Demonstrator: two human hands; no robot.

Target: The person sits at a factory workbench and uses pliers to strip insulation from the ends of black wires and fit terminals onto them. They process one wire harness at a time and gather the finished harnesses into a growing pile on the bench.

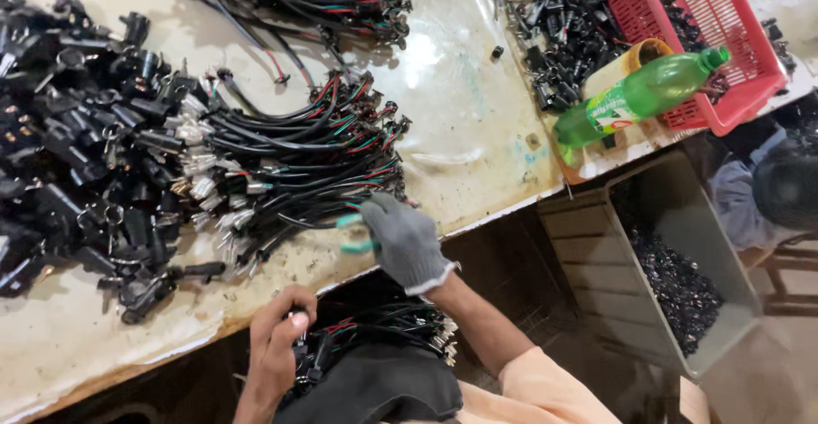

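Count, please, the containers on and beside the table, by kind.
Red plastic basket: 1
Green plastic bottle: 1
Yellow cup: 1
Grey bin of small black parts, beside the table: 1
Total: 4

A gloved right hand [407, 241] grips green-handled pliers [354, 232] at a pile of black cables [307, 164] on the table [464, 117]; the bare left hand [277, 339] holds a cable bundle [375, 326] below the edge; a green bottle [639, 96] lies against a red basket [733, 40]
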